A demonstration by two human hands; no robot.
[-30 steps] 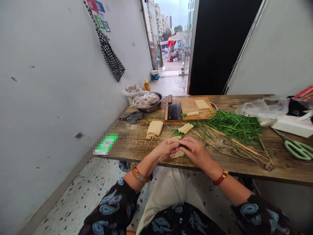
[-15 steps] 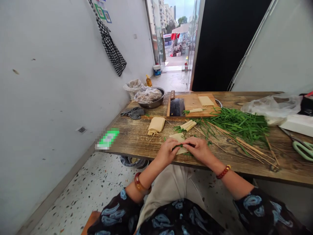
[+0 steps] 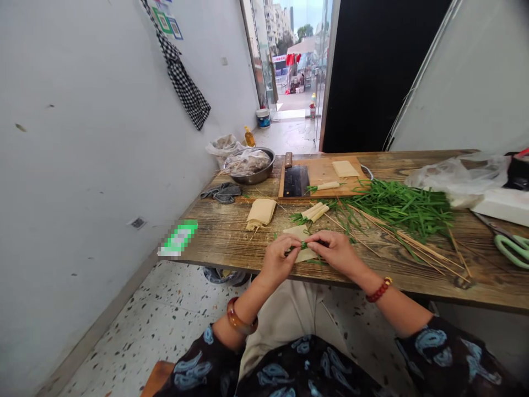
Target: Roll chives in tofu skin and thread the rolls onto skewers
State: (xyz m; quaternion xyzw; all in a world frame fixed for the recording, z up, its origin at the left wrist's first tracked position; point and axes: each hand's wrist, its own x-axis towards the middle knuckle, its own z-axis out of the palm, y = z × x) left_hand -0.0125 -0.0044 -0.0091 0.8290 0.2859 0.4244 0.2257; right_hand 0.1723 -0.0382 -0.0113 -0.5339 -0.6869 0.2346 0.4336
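Note:
Over a beige tofu-skin sheet (image 3: 306, 256) at the table's near edge, my left hand (image 3: 281, 256) and my right hand (image 3: 334, 252) pinch a small bundle of green chives (image 3: 304, 245) between thumbs and fingertips. Part of the bundle is hidden by my fingers. Just beyond lie several finished rolls (image 3: 315, 212) with green ends sticking out. A stack of folded sheets (image 3: 261, 213) sits to the left of them. To the right spreads a large heap of loose chives (image 3: 407, 207), with thin wooden skewers (image 3: 425, 251) in front of it.
A cutting board (image 3: 320, 175) at the back bears a cleaver (image 3: 296, 181), one roll (image 3: 328, 186) and a sheet (image 3: 345, 169). Left of it stand a metal bowl (image 3: 258, 176) with a bagged lump and a grey cloth (image 3: 223, 192). Green-handled scissors (image 3: 512, 248) lie far right, near a plastic bag (image 3: 458, 176).
My fingertips have shifted slightly on the chives, and more of the green bundle shows between them. The camera view has turned a little; the things on the table stay put.

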